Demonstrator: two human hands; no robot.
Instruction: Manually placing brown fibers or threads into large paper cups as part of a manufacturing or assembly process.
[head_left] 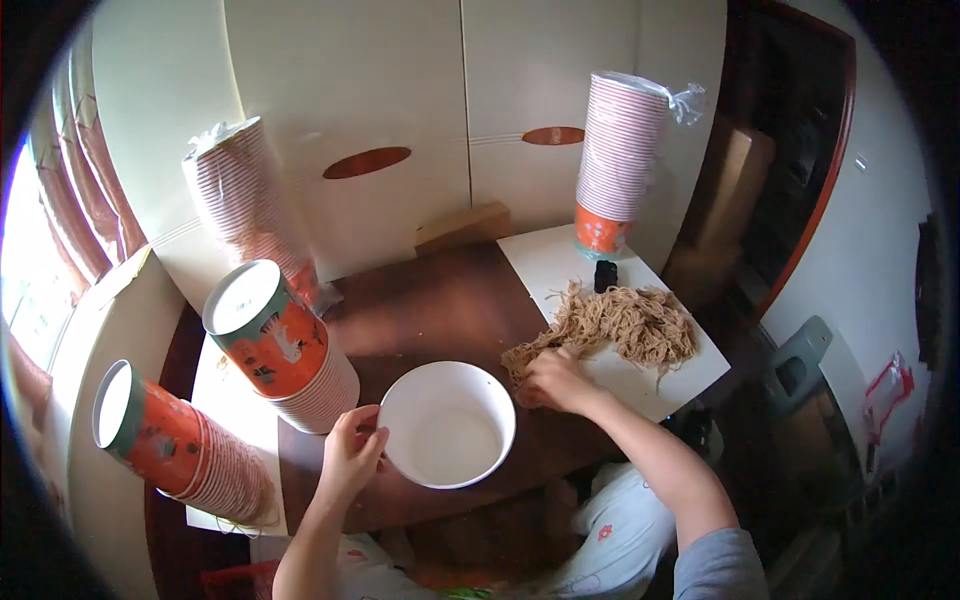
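An empty white paper bowl [447, 424] stands tilted toward me on the dark wooden table [440, 300]. My left hand [350, 455] grips its left rim. My right hand [553, 380] rests on the near edge of a pile of tan dry noodles [620, 325], fingers closed around a small bunch of strands. The noodles lie spread on a white sheet [550, 262] at the table's right side.
Stacks of orange-and-white paper bowls lie on their sides at the left [285, 345] [175, 445]. Taller bagged stacks lean against the white cabinet doors at back left [245, 200] and back right [620, 160]. A small black object [606, 275] sits behind the noodles.
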